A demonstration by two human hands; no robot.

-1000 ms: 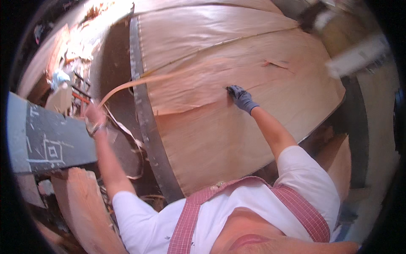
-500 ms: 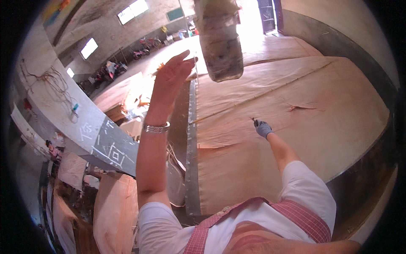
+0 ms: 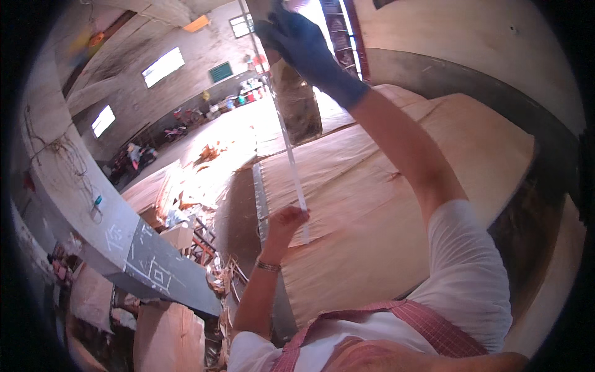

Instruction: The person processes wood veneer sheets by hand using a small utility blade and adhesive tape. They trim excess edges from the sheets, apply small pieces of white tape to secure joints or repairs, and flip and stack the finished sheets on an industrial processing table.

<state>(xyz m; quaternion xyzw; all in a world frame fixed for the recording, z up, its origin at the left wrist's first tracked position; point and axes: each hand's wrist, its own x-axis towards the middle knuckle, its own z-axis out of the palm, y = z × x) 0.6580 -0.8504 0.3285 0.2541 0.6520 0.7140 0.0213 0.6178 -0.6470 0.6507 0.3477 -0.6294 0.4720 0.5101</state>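
My bare left hand (image 3: pixel 288 222), with a metal band at the wrist, is closed on a narrow white strip of tape (image 3: pixel 290 155). The strip slants down from above, and its lower end passes my fingers over the stacked tan sheets (image 3: pixel 365 260), which look like wood veneer. My right hand (image 3: pixel 310 56), in a dark blue glove, is raised beside a brownish, cloudy, bottle-like hanging object (image 3: pixel 297 102). Its fingers point left, near the upper part of the strip; they are dark, so I cannot make out their grip. A small tear (image 3: pixel 395 177) shows in the top sheet.
A grey and white pillar (image 3: pixel 118 229) with chalk marks rises on the left. Near its foot lie wood scraps (image 3: pixel 229 273) and a stack of sheets (image 3: pixel 170 335). Farther back are a lower pile (image 3: pixel 155 186), a motorbike (image 3: pixel 176 130) and a bright doorway. A wall (image 3: pixel 471 80) curves along the right.
My left hand came down from beside the hanging object and now grips the white strip. My right hand rose from the sheet to the hanging object. The view has shifted.
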